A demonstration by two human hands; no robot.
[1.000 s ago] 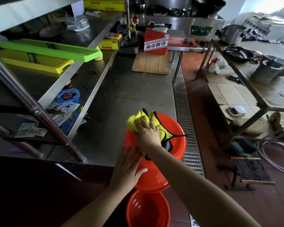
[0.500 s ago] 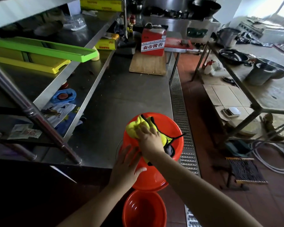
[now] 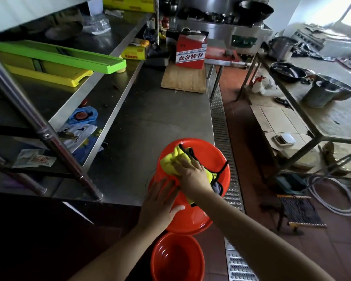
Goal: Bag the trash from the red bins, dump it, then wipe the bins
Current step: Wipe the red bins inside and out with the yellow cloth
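Two red bins [image 3: 207,151] [image 3: 177,258]; a yellow cloth [image 3: 170,161] with black edging; at eleven o'clock a lime-green tray [image 3: 59,56] over a yellow tray [image 3: 49,75]; grey steel bench [image 3: 150,118].

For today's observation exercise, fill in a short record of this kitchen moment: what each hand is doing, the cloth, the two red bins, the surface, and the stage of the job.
Left hand: left hand lies flat against the side of the upper red bin, steadying it
Right hand: right hand presses the yellow cloth onto that bin
Cloth: yellow, dark-edged, bunched under the fingers
Second bin: lower red bin stands open on the floor, below the first
Surface: steel counter
Stage: wiping
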